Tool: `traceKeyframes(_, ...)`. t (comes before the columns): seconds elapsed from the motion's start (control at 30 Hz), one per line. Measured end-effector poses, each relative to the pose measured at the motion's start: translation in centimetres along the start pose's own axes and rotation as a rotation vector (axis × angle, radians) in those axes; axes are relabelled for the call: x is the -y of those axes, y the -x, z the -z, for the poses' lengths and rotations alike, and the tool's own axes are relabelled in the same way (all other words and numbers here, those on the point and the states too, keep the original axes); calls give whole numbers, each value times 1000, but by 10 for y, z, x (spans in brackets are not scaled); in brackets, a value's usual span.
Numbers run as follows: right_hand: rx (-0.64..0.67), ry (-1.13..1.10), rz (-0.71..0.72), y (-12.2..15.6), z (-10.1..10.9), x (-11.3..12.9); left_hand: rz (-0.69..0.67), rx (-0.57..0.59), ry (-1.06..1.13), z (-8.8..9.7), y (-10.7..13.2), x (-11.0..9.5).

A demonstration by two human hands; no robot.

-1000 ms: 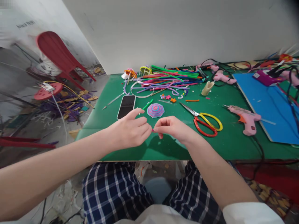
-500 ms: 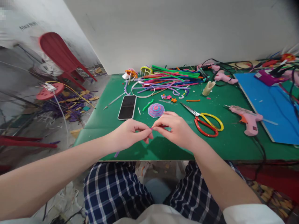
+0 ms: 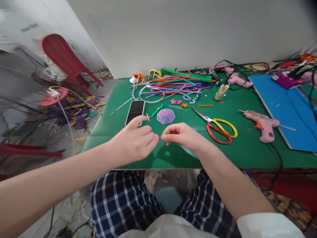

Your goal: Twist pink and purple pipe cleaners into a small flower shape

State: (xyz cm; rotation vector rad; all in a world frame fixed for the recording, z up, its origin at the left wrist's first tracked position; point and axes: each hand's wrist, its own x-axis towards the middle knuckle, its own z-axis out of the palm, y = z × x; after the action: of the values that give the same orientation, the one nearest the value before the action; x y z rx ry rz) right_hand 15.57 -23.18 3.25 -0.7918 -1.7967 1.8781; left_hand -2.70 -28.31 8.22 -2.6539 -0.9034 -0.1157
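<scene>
Low over the table's front part, both hands meet at a short bit of magenta pipe cleaner (image 3: 160,138); most of it is hidden by fingers. My left hand (image 3: 136,140) is turned back-up, closed on the left end of the piece, with the index finger lifted and partly covering the phone (image 3: 135,110). My right hand (image 3: 182,136) pinches the other end between thumb and fingertips. Just beyond the right hand lies an octagonal disc (image 3: 166,116) with pink, blue and purple rings. A bent green pipe cleaner (image 3: 157,110) is beside the disc.
Open scissors (image 3: 218,127) with red and yellow handles lie to the right, then a pink glue gun (image 3: 266,125) and a blue board (image 3: 284,105). At the back is a heap of coloured pipe cleaners (image 3: 178,84). Small flowers (image 3: 179,102) sit in front of it.
My left hand has rolled over so its back shows, and its index finger has risen. The right hand stays about where it was, still pinching the magenta piece.
</scene>
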Motion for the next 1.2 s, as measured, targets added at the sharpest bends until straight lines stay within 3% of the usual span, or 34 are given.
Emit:
traceKeyframes(0.17, -199, 363, 259, 6, 0, 8, 518, 271, 883, -4, 3, 1)
traceKeyframes(0.23, -233, 441, 318, 8, 1, 10, 671, 314, 1192, -3, 2, 0)
traceKeyframes(0.37, -212, 489, 435, 8, 1, 7, 885, 307, 1501, -2, -2, -4)
traceKeyframes(0.5, -272, 689, 593, 6, 0, 3, 965, 277, 1677, -2, -4, -7)
traceKeyframes(0.73, -336, 930, 734, 7, -1, 1, 1049, 177, 1767, -6, -3, -9)
traceKeyframes(0.87, -388, 947, 730, 8, -3, 2, 1014, 139, 1635, -5, -3, -9)
traceKeyframes(1.2, -272, 736, 592, 16, -7, 13, 633, 120, 1094, 9, -1, -5)
